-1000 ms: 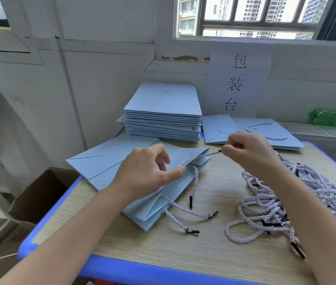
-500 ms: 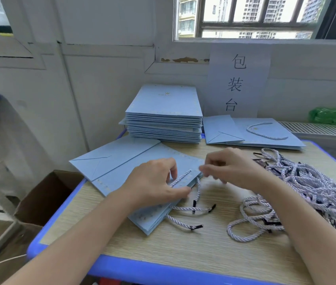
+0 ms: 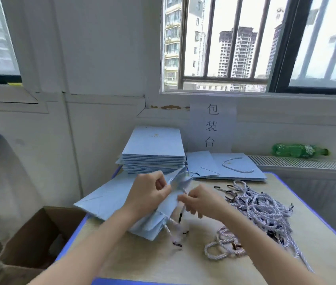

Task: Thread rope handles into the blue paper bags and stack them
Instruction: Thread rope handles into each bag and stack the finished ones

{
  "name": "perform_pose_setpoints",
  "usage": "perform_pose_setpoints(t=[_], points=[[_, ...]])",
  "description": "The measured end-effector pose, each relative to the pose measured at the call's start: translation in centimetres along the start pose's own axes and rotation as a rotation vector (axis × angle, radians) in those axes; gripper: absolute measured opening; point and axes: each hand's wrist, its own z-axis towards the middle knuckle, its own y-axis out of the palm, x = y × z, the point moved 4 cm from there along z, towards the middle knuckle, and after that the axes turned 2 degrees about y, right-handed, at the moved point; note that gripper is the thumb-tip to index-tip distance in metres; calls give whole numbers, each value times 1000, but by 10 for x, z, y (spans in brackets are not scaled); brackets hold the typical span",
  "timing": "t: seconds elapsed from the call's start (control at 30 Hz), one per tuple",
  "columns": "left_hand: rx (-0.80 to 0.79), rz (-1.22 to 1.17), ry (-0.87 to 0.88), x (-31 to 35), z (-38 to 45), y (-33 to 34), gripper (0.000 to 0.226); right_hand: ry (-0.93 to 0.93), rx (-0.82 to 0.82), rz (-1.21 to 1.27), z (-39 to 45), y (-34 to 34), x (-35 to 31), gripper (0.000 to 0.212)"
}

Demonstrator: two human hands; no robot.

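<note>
Over the table's near left, left hand (image 3: 148, 195) pinches the blue paper bag's (image 3: 163, 214) raised top edge; right hand (image 3: 202, 200) pinches its rope handle (image 3: 181, 212). Cardboard box (image 3: 29, 239) contents unclear.

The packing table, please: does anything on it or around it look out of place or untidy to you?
Mostly orderly. The loose ropes lie in a tangled heap on the table, which may slow picking. A green bottle lies on its side on the radiator ledge, unrelated to the job.
</note>
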Motion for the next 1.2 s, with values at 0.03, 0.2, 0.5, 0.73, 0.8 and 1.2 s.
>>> perform_pose_setpoints(t=[0.03,0.2,0.5,0.73,0.8,1.2], points=[[38,-44,-19,6,8,-10,27,36,-21,47,-1,-10,-6,41],[159,-364,-97,45,37,-44,22,68,-2,486,-4,-59,-53,39],[225,-901,-273,54,80,-92,16,-78,280,715,-5,-136,-94,38],[446,-493,-378,-26,75,-140,24,55,427,760,12,-160,-35,29],[465,-485,-397,-37,74,-146,24,66,541,573,12,-169,-23,24],[64,-597,-557,-48,44,-65,27,44,444,-42,28,-109,26,34]])
